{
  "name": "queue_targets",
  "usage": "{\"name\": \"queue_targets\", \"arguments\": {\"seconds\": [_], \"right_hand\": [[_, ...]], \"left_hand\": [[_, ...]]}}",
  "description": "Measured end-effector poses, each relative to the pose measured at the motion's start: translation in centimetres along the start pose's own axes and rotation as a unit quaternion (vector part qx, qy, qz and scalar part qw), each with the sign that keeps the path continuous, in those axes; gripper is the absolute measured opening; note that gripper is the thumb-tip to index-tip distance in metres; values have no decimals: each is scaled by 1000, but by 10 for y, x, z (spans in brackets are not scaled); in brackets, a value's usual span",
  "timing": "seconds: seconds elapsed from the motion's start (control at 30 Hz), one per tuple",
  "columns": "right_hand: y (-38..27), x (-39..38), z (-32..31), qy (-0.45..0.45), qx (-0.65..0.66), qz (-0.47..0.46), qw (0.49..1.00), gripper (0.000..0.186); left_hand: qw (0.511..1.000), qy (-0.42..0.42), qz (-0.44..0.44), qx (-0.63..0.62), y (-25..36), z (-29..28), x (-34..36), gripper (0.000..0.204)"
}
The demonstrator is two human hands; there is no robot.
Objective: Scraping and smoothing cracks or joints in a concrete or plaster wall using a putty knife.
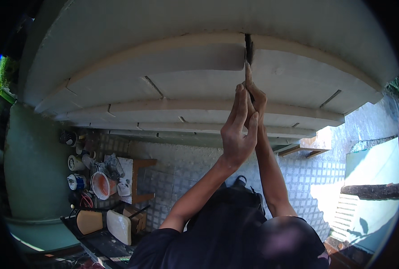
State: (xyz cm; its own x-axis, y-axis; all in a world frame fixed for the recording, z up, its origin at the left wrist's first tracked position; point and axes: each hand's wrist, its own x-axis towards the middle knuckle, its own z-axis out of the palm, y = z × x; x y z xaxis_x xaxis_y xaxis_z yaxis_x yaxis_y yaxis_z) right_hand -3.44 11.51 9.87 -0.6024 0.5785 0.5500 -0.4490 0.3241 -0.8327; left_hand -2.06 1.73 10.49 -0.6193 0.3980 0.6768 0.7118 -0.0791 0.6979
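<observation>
Both my hands are raised against a pale wall with stepped horizontal bands (pixel 293 67). A dark vertical groove (pixel 248 45) cuts through the upper band, just above my fingertips. My right hand (pixel 258 98) points one finger up to the lower end of that groove; its other fingers are curled. A thin dark sliver shows between the hands, too small to name. My left hand (pixel 237 139) is pressed up against the right one, fingers long and together, thumb toward the right palm. Whatever the two hands grip is hidden between them. Fine pale dust seems to coat the fingers.
Lower left, a small wooden table (pixel 139 179) stands beside an orange-lined bucket (pixel 103 184), plastic bags and several paint tubs (pixel 77 181). Nearer are chairs with pads (pixel 118 227). A wooden bench (pixel 307 148) stands at right, by a sunlit patch of tiled floor (pixel 318 179).
</observation>
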Motion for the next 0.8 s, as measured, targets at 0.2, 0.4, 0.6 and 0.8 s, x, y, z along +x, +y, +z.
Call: {"name": "queue_targets", "arguments": {"seconds": [0.2, 0.4, 0.6, 0.8], "right_hand": [[28, -11, -7, -9, -57, -45, 997, 55], [40, 5, -9, -19, -35, -76, 996, 51], [61, -14, -7, -19, 11, -118, 993, 60], [54, 5, -9, -17, 6, -113, 993, 55]], "left_hand": [[1000, 0, 14, 18, -19, 8, -6, 67], [999, 19, 18, -31, -35, 19, 10, 66], [993, 99, -14, -56, -54, 29, 6, 44], [985, 157, -33, -65, -48, 46, 23, 40]]}}
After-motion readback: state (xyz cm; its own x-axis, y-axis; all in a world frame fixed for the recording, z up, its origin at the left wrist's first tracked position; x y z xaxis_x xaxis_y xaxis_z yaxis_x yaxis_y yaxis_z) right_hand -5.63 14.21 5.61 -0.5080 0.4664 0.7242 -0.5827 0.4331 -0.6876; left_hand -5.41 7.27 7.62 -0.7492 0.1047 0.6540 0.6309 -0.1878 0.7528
